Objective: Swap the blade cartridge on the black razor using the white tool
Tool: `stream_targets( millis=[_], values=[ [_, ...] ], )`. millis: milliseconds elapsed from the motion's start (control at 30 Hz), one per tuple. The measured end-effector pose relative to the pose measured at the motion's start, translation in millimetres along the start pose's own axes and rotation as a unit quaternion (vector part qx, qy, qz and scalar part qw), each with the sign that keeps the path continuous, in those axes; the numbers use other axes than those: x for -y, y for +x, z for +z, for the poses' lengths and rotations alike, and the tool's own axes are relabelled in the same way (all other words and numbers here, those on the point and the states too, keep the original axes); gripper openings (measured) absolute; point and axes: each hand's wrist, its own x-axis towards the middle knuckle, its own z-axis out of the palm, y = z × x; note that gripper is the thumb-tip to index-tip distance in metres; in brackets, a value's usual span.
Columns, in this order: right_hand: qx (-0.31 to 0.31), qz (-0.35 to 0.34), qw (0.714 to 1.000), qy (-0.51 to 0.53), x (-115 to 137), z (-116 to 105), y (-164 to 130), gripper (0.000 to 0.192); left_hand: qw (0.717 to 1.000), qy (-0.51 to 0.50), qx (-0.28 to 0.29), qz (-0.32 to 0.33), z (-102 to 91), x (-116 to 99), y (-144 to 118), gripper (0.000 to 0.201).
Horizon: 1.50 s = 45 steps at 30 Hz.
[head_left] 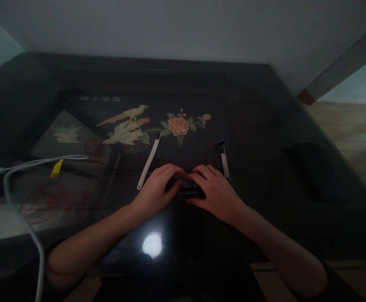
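Note:
Both hands meet over a small dark boxy object (187, 191) on the glass-topped dark table (258, 138). My left hand (158, 188) curls its fingers onto the object's left side. My right hand (216, 191), with a ring on one finger, covers its right side and top. Most of the object is hidden by the fingers. A white flat stick (148, 161) lies just beyond my left hand. Just past my right hand lies a razor (223, 158) with a white handle and a dark head.
A white cable (22, 197) with a yellow tag (57, 167) runs from a white plug at the left edge. A dark flat rectangular thing (320, 170) lies at the right. Under the glass are bird and flower inlays (158, 126). A lamp glare (152, 244) shows near me.

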Motion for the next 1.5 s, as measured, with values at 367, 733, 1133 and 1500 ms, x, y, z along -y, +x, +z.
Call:
stream_targets(
  millis=[367, 733, 1133, 1500],
  values=[
    [-0.031, -0.009, 0.994, 0.100, -19.6, -27.5, -9.2, 0.045, 1.000, -0.007, -0.007, -0.008, 4.0, 12.0, 1.1, 0.017],
    [-0.179, 0.111, 0.970, 0.123, -147.6, -54.5, -42.6, 0.040, 1.000, 0.011, 0.001, -0.001, 6.6, 15.0, 0.8, 0.017],
    [-0.100, 0.125, 0.976, 0.150, -148.7, -39.1, -38.7, 0.044, 1.000, 0.027, 0.011, 0.005, 6.3, 19.0, -1.5, 0.017],
    [-0.089, 0.110, 0.979, 0.149, -156.0, -36.2, -39.1, 0.045, 0.999, 0.031, 0.010, 0.016, 4.8, 17.6, 1.3, 0.018]
  ],
)
